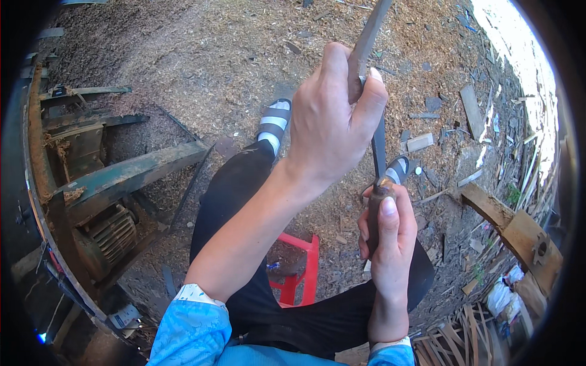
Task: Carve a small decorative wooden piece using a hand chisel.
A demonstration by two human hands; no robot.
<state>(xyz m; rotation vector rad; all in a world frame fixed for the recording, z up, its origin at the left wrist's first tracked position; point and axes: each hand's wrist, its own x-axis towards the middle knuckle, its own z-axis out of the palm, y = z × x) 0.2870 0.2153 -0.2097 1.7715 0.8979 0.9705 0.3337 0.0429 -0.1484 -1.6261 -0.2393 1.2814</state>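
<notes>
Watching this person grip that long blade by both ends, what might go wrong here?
The left hand wraps bare fingers around the blade itself, so a slip could cut them. The right hand holds the wooden handle just above the person's leg, where a dropped blade might land. The sandalled foot is unprotected too.

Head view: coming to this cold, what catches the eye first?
Centre frame, the left hand grips the upper end of a long flat metal tool, while the right hand below holds its brown wooden handle. Under them are dark trousers, striped sandals and a red plastic stool on sawdust-strewn ground. At left stands a worn green machine frame with a ribbed motor.
</notes>
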